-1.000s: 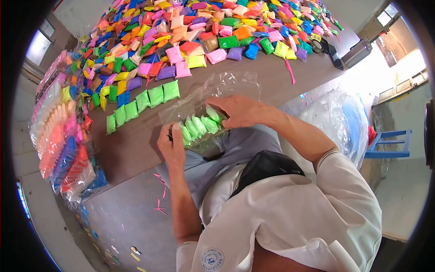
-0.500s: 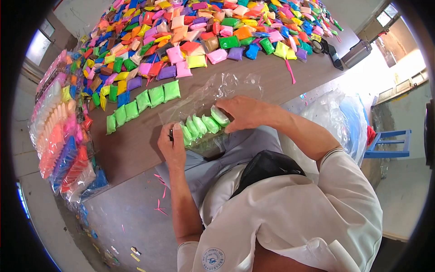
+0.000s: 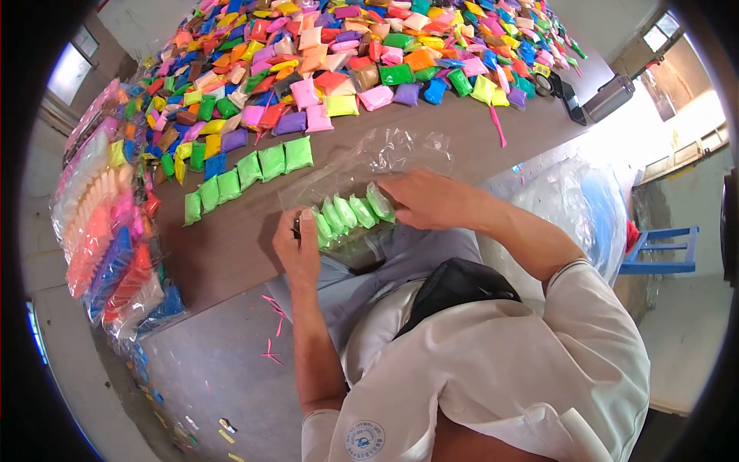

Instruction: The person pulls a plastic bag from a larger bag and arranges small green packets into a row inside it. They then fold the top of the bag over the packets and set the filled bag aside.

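A clear plastic bag (image 3: 331, 185) lies at the table's front edge with a row of several light green packets (image 3: 351, 212) in it. My left hand (image 3: 299, 242) is closed on the bag's left side, beside the leftmost packet. At the row's right end is my right hand (image 3: 416, 199), its fingers bent against the bag and the last packet; its fingertips are partly hidden. Behind the bag, to the left, another row of green packets (image 3: 249, 169) lies on the brown table (image 3: 208, 254).
A large heap of coloured packets (image 3: 331, 58) covers the table's back. Filled bags (image 3: 115, 239) are stacked at the left edge. A phone-like device (image 3: 570, 100) and a metallic case (image 3: 608, 98) lie at the right. A large plastic sack (image 3: 570, 208) and blue stool (image 3: 662, 250) stand at the right.
My right hand has shifted slightly right and down, its fingers now closer together at the last packet. The view has shifted slightly. My left hand keeps its hold on the bag.
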The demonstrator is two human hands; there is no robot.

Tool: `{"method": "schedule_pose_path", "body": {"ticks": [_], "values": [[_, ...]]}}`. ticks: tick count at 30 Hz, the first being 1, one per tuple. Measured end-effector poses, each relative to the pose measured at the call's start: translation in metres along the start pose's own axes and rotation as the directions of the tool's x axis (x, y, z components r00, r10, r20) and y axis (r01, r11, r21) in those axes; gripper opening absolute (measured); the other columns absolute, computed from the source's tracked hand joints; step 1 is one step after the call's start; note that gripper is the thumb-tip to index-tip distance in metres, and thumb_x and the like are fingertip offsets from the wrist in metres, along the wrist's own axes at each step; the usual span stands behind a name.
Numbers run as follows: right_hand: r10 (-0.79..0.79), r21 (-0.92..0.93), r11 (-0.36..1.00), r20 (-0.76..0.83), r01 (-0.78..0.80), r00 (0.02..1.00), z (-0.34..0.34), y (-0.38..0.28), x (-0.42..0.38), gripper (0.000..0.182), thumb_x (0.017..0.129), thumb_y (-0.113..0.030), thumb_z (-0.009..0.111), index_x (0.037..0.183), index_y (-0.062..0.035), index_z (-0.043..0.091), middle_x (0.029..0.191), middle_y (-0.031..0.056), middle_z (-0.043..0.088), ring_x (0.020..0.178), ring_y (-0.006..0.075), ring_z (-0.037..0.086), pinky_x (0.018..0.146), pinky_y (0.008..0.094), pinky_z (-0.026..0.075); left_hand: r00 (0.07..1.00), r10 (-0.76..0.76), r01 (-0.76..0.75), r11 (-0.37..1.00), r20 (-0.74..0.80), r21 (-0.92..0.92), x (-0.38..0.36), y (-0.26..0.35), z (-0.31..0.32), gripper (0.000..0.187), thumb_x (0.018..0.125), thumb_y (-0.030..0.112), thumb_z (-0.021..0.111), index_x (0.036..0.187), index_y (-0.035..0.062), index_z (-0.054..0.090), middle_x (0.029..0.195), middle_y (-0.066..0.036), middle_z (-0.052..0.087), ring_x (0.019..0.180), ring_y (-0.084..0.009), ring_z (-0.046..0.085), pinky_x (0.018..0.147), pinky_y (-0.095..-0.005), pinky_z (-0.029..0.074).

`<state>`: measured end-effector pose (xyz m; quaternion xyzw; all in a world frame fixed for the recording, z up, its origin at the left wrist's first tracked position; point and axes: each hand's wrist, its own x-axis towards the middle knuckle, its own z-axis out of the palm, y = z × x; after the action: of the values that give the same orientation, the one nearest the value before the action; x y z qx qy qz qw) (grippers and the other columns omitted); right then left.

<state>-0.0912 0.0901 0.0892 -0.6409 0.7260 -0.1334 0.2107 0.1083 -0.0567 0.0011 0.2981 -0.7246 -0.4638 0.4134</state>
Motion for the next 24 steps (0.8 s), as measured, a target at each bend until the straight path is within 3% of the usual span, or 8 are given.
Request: {"method": "schedule_pose_path", "body": {"ticks": [2, 5, 8, 11, 14, 17, 22, 24], "values": [[0.083, -0.028, 0.996, -0.031, -0.084, 0.996, -0.017, -0.02, -0.008, 0.027, 0.083, -0.012, 0.057, 0.107, -0.0007, 0.056, 0.086, 0.0207, 0.065, 0.085, 0.0407, 0.062, 0.073, 0.0496, 0.047, 1.0, 0.011, -0.011, 1.0, -0.004, 0.005, -0.001, 0.0, 0.0, 0.023, 0.094, 0.022, 0.059, 0.092, -0.0009, 0.063, 0.073, -0.002, 0.056, 0.066, -0.0097, 0.047, 0.06, -0.0268, 0.041], [0.04, -0.14, 0.989, -0.1, -0.054, 0.994, -0.046, -0.035, -0.005, 0.02, 0.086, -0.013, 0.054, 0.102, -0.0024, 0.061, 0.083, 0.0186, 0.065, 0.083, 0.0385, 0.063, 0.071, 0.0485, 0.048, 1.0, 0.025, -0.025, 1.0, -0.015, 0.009, 0.0, 0.0, 0.001, 0.022, 0.093, 0.021, 0.06, 0.092, -0.0008, 0.063, 0.072, -0.002, 0.056, 0.065, -0.0097, 0.047, 0.06, -0.0268, 0.041], [-0.225, -0.104, 0.974, -0.449, 0.199, 0.865, -0.062, -0.033, 0.018, 0.016, 0.086, -0.013, 0.055, 0.092, -0.0014, 0.063, 0.079, 0.0173, 0.065, 0.079, 0.037, 0.063, 0.07, 0.0466, 0.049, 1.0, 0.019, -0.019, 1.0, -0.014, -0.001, 0.0, 0.0, 0.001, 0.022, 0.093, 0.021, 0.06, 0.092, -0.0009, 0.063, 0.072, -0.003, 0.056, 0.066, -0.0098, 0.048, 0.061, -0.0272, 0.041], [-0.232, -0.068, 0.973, -0.264, 0.222, 0.936, -0.077, -0.029, 0.073, 0.019, 0.084, -0.016, 0.059, 0.096, -0.0016, 0.062, 0.084, 0.0172, 0.065, 0.082, 0.0368, 0.063, 0.072, 0.0454, 0.048, 1.0, 0.002, -0.002, 1.0, -0.013, 0.004, -0.001, 0.004, 0.0, 0.022, 0.093, 0.021, 0.06, 0.093, -0.0012, 0.064, 0.072, -0.004, 0.057, 0.067, -0.0101, 0.049, 0.062, -0.0276, 0.042], [-0.343, -0.18, 0.928, -0.077, 0.325, 0.936, -0.068, -0.015, 0.137, 0.028, 0.079, -0.02, 0.065, 0.099, -0.0007, 0.06, 0.094, 0.018, 0.065, 0.09, 0.0365, 0.062, 0.076, 0.0455, 0.047, 0.999, -0.035, 0.035, 0.999, -0.003, 0.019, -0.001, 0.006, -0.001, 0.021, 0.092, 0.019, 0.06, 0.093, -0.0017, 0.064, 0.075, -0.007, 0.061, 0.068, -0.0135, 0.054, 0.065, -0.029, 0.045], [-0.277, -0.164, 0.935, 0.216, 0.315, 0.936, -0.062, -0.025, 0.175, 0.04, 0.074, -0.025, 0.071, 0.103, 0.0008, 0.059, 0.104, 0.0197, 0.064, 0.098, 0.0365, 0.06, 0.081, 0.0457, 0.047, 1.0, -0.021, 0.021, 1.0, 0.005, 0.014, -0.001, -0.002, -0.001, 0.02, 0.091, 0.018, 0.06, 0.094, -0.0021, 0.064, 0.079, -0.011, 0.062, 0.071, -0.0176, 0.057, 0.068, -0.0311, 0.046], [-0.203, -0.298, 0.912, 0.273, 0.283, 0.94, -0.025, -0.031, 0.199, 0.058, 0.071, -0.027, 0.075, 0.117, 0.0002, 0.052, 0.106, 0.0237, 0.062, 0.103, 0.0391, 0.059, 0.086, 0.0466, 0.047, 0.999, -0.036, 0.036, 0.999, 0.023, 0.014, -0.001, 0.0, -0.003, 0.019, 0.09, 0.016, 0.059, 0.092, -0.0025, 0.063, 0.08, -0.014, 0.062, 0.074, -0.0244, 0.06, 0.07, -0.0344, 0.047], [-0.167, -0.347, 0.902, 0.268, 0.257, 0.949, -0.017, -0.032, 0.199, 0.058, 0.07, -0.025, 0.074, 0.117, -0.0003, 0.051, 0.104, 0.024, 0.062, 0.102, 0.039, 0.059, 0.086, 0.0468, 0.047, 0.999, 0.031, -0.031, 0.999, 0.013, 0.009, -0.001, -0.004, -0.002, 0.019, 0.092, 0.017, 0.059, 0.095, -0.0014, 0.064, 0.076, -0.006, 0.059, 0.07, -0.0136, 0.053, 0.065, -0.0282, 0.044]]}}
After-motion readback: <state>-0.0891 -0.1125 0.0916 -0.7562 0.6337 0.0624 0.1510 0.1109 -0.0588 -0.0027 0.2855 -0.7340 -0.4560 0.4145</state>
